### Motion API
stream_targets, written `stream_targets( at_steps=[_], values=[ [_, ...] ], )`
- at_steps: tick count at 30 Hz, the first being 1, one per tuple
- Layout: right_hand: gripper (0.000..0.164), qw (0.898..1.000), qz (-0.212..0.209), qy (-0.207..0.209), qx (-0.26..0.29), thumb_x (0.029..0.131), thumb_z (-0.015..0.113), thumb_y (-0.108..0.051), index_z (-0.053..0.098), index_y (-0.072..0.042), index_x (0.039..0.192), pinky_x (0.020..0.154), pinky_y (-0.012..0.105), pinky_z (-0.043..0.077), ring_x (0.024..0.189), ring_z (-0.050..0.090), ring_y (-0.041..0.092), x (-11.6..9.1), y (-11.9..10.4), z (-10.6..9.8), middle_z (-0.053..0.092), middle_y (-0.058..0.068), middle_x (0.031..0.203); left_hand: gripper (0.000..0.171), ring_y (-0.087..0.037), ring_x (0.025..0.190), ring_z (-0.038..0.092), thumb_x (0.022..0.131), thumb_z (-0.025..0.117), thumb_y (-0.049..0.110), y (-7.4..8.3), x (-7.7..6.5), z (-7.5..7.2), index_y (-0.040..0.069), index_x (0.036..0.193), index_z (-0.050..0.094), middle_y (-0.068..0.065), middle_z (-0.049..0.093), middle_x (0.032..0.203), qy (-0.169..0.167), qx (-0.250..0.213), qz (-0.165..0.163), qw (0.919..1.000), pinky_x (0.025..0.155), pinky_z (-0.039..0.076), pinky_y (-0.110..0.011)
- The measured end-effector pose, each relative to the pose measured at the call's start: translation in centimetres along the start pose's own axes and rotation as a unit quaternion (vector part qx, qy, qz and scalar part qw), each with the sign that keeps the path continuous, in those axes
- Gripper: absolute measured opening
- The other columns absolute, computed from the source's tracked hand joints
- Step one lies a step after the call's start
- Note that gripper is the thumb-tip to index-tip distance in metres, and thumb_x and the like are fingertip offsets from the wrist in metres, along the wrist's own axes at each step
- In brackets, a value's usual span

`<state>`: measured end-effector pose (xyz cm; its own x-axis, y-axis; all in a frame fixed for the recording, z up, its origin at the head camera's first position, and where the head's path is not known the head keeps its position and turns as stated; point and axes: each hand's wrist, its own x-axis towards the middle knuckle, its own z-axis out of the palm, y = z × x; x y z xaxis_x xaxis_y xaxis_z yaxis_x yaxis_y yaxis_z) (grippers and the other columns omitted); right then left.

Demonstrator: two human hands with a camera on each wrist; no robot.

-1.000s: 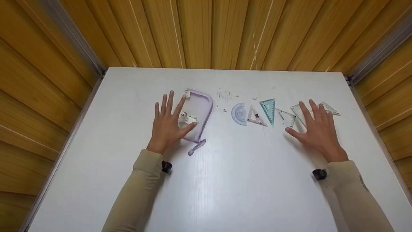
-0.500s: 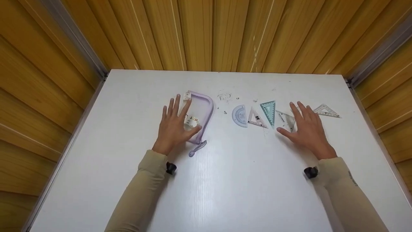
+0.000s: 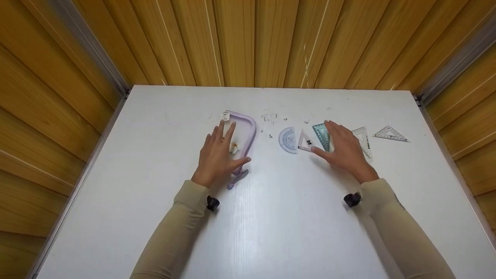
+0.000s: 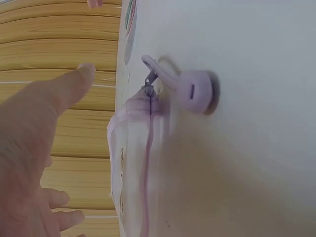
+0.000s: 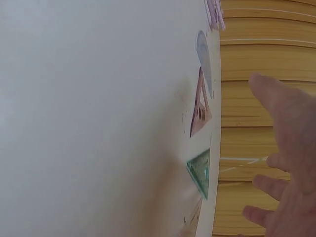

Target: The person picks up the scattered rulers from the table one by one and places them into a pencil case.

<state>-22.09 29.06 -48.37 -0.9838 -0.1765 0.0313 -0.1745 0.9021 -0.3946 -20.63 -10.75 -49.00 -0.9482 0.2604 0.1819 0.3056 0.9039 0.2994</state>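
My left hand (image 3: 217,157) hovers over a clear pouch with lilac edging (image 3: 250,133), fingers spread and holding nothing. The pouch's zipper pull, a lilac strap with a round end (image 4: 195,91), lies on the table. My right hand (image 3: 345,151) is above the set squares, fingers apart, nothing in it. Left of it lie a bluish protractor (image 3: 286,140), a pinkish set square (image 3: 304,143) and a teal set square (image 3: 321,133), the last partly hidden by the fingers. A clear set square (image 3: 364,141) shows behind the hand; another clear set square (image 3: 390,133) lies farther right.
The white table (image 3: 271,224) is backed by a wood-patterned wall (image 3: 267,42), with similar panels at both sides. Small dark marks and specks (image 3: 270,117) dot the surface between the pouch and the protractor.
My right hand has moved left, from the far clear set squares to over the teal one, uncovering the rightmost set square. My left hand has shifted slightly right over the pouch.
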Motion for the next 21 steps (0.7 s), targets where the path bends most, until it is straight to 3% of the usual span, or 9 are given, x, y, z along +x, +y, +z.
stream_targets(
  at_steps=[12, 17, 19, 21],
  values=[
    [0.097, 0.999, 0.009, -0.002, 0.044, 0.09, 0.074, -0.057, 0.028, -0.012, 0.163, 0.119, 0.063, 0.019, 0.15, 0.025, 0.041, 1.6, -2.7, 1.9, 0.031, 0.015, 0.165, 0.116, -0.042, 0.149, 0.031, 0.077, 0.069, 0.08, 0.6, 0.3, 0.7, 0.022, 0.165, 0.021, -0.019, 0.022, 0.168, -0.002, 0.0, 0.0, 1.0, 0.116, 0.032, -0.057],
    [0.091, 0.999, 0.016, -0.008, 0.045, 0.091, 0.074, -0.051, 0.03, -0.014, 0.162, 0.119, 0.063, 0.019, 0.15, 0.026, 0.04, 2.1, -3.6, 2.4, 0.032, 0.013, 0.165, 0.105, -0.04, 0.142, 0.043, 0.082, 0.073, 0.069, 0.8, 0.4, 0.7, 0.026, 0.165, 0.023, -0.02, 0.029, 0.165, -0.012, -0.004, -0.007, 0.9999, 0.088, 0.056, -0.057],
    [0.088, 0.999, 0.008, -0.006, 0.043, 0.092, 0.075, -0.048, 0.032, -0.012, 0.161, 0.119, 0.062, 0.02, 0.15, 0.028, 0.039, 2.2, -4.0, 2.7, 0.034, 0.013, 0.164, 0.101, -0.039, 0.137, 0.049, 0.085, 0.074, 0.064, 1.0, 0.3, 0.7, 0.027, 0.164, 0.024, -0.02, 0.034, 0.163, -0.015, -0.001, -0.007, 0.9999, 0.077, 0.058, -0.055],
    [0.085, 0.999, 0.0, 0.001, 0.045, 0.093, 0.075, -0.045, 0.036, -0.01, 0.159, 0.118, 0.063, 0.021, 0.149, 0.03, 0.039, 2.3, -4.4, 3.0, 0.036, 0.014, 0.163, 0.097, -0.039, 0.132, 0.054, 0.086, 0.074, 0.06, 1.1, 0.3, 0.7, 0.027, 0.164, 0.026, -0.019, 0.038, 0.161, -0.017, 0.003, -0.008, 0.9998, 0.074, 0.058, -0.055]
  ],
)
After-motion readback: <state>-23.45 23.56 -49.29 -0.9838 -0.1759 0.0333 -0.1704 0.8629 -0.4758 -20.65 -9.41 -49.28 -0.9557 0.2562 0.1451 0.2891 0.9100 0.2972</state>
